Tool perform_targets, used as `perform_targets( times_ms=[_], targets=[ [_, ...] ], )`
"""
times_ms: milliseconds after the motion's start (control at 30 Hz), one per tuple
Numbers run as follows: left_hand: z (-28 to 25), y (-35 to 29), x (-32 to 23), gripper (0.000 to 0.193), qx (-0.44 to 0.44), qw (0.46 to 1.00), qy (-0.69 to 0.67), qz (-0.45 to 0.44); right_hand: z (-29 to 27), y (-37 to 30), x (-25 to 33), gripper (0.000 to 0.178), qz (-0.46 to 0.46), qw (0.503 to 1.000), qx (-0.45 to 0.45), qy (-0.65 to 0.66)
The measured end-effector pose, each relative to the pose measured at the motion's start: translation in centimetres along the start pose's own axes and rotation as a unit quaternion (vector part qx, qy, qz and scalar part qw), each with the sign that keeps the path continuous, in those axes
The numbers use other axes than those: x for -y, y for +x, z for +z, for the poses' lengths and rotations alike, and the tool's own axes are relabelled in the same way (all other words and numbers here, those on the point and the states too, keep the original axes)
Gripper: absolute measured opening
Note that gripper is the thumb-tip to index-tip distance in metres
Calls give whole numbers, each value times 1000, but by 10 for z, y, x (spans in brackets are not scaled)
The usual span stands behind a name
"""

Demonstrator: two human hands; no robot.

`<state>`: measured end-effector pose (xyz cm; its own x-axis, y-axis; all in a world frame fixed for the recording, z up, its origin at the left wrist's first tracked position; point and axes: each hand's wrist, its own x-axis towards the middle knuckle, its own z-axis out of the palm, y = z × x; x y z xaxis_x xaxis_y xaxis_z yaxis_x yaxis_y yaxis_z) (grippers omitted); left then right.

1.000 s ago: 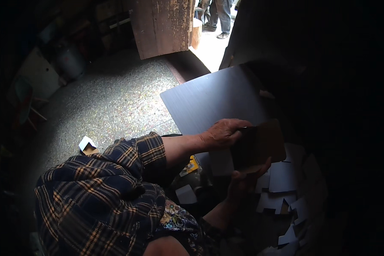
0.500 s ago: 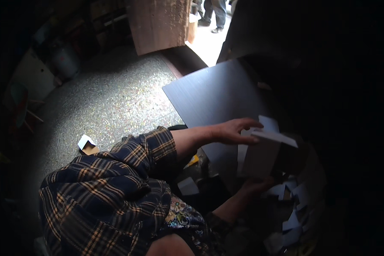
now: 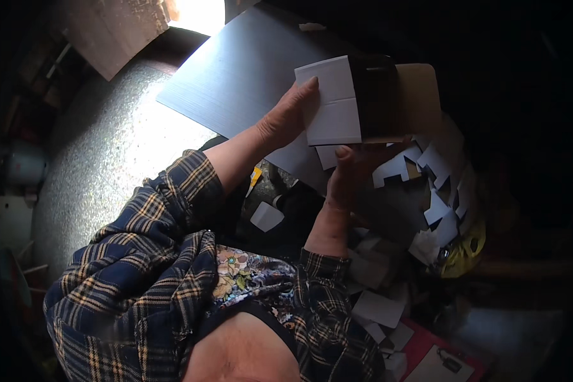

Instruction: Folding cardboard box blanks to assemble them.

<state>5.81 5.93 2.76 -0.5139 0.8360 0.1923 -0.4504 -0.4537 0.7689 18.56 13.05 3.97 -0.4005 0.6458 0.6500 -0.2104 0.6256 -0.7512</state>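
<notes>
A cardboard box (image 3: pixel 330 102), white outside and brown inside, is held up above the right part of the dark tabletop. Its open end faces right, with a brown flap (image 3: pixel 420 102) sticking out. My left hand (image 3: pixel 291 113) grips the box's left side, the thumb lying on the white face. From below, my right hand (image 3: pixel 356 169) supports the box, its thumb near the lower edge and its fingers reaching right under it. The fingers of my left hand behind the box are hidden.
The smooth dark tabletop (image 3: pixel 229 76) slants across the upper middle. Several white card pieces (image 3: pixel 436 207) lie heaped at the right, beside a yellow plastic bag (image 3: pixel 463 254). More pieces (image 3: pixel 379 307) lie near a red item (image 3: pixel 416 347) at the lower right. A wooden board (image 3: pixel 111 32) stands at upper left.
The box has been turned, so its white face now shows toward me and its open end points right. My left hand has shifted from its top edge to its left side. The view has swung right.
</notes>
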Motion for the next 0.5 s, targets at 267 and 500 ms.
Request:
perform_targets(
  times_ms=[267,500],
  targets=[
    [1,1,10,74,-66,990,-125,1,11,-5,-8,115,17,994,41,100],
    [-11,6,13,71,-67,984,-163,-17,16,-7,0,107,6,996,55,64]
  ],
)
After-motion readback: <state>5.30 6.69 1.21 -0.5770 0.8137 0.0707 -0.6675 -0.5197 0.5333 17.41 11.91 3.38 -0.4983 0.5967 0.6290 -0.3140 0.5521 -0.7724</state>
